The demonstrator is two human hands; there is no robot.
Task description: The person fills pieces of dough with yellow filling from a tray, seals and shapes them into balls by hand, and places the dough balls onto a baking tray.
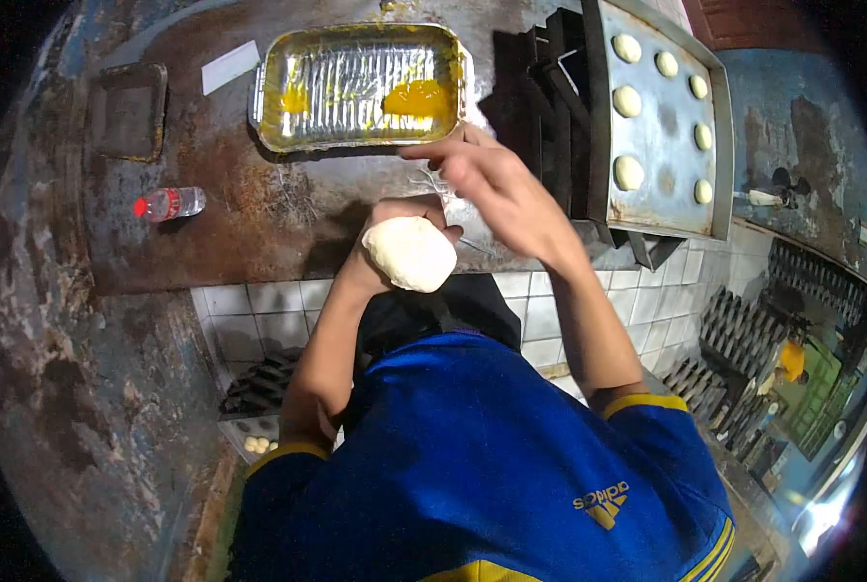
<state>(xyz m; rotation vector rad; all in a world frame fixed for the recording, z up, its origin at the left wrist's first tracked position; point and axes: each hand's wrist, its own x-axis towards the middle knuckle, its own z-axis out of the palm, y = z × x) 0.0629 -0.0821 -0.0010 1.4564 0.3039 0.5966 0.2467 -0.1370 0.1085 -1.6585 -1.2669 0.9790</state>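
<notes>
The left hand (402,208) has its fingers curled around a large pale dough ball (410,255), held at the near edge of the table (225,155). The right hand (499,189), fingers partly spread and seemingly bare, hovers near a foil tray (341,70) with 2 yellow patches. To the right, a metal tray (666,145) bears 7 smaller dough balls (628,173).

Bakery: dough (410,253), metal baking tray (666,150)

The dough (411,255) looks smooth, the foil tray (351,82) glossy.
</notes>
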